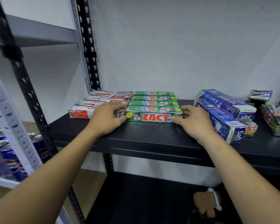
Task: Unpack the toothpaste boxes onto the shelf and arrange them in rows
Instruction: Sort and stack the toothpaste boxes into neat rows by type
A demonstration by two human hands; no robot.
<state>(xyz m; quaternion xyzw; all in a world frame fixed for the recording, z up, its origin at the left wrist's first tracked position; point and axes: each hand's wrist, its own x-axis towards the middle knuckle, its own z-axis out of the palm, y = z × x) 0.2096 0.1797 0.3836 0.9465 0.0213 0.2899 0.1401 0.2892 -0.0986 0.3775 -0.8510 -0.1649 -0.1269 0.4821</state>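
A row of several green Zact toothpaste boxes lies on the black shelf [136, 136]. The front green Zact box [152, 116] is gripped at both ends: my left hand [106, 118] holds its left end and my right hand [194, 122] its right end. To the left lies a row of red-and-white Pepsodent boxes [87, 105], partly hidden by my left hand. Blue Safi boxes [223, 110] lie loose and askew to the right of my right hand.
Black Zact boxes [275, 118] are piled at the shelf's far right. A perforated black upright [89, 50] stands at the back left. Pepsi cans [10, 157] fill a white rack at lower left. A brown toy [205, 202] lies on the shelf below.
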